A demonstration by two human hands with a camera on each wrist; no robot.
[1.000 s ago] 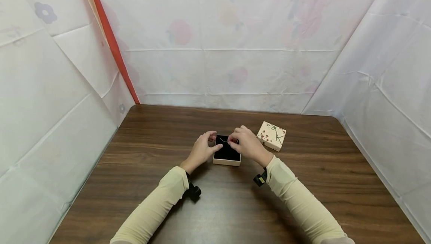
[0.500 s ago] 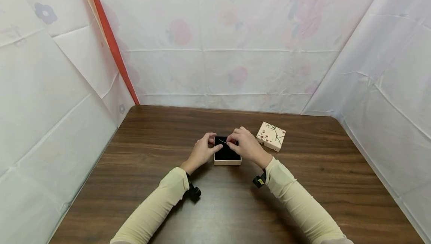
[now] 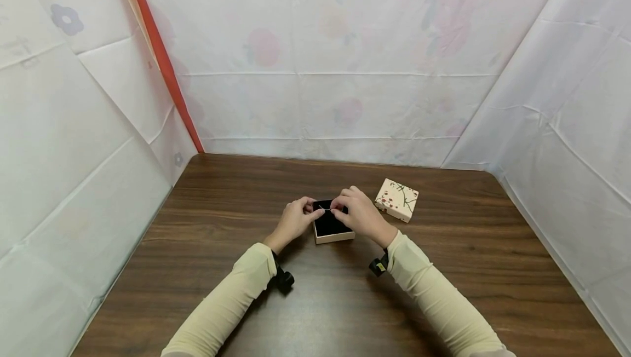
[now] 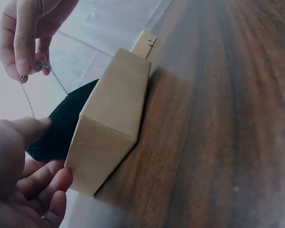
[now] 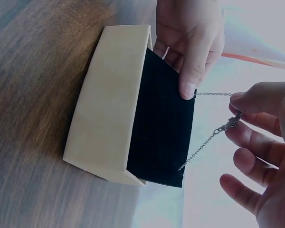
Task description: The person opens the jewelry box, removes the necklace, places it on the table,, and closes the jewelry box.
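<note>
My right hand (image 3: 359, 210) pinches a thin silver necklace chain (image 5: 230, 122) by its clasp end, between thumb and forefinger. Two strands run from those fingertips to the edge of a black padded insert (image 5: 156, 123). This insert slants up out of a small cream box (image 4: 111, 102), its far edge standing above the rim. My left hand (image 3: 294, 219) pinches the raised edge, thumb on the black face and fingers curled behind, at the box's left rim. The rest of the necklace is hidden.
Beyond my right hand lies the box lid (image 3: 398, 198), cream with red blossoms and dark branches. Everything stands on a dark wood-grain table (image 3: 236, 193). White floral cloth (image 3: 320, 72) hangs behind and on both sides.
My left thumb and fingers have closed onto the insert's edge. The box has turned slightly and shifted a little toward me. My right hand keeps pinching the chain and has drifted slightly left.
</note>
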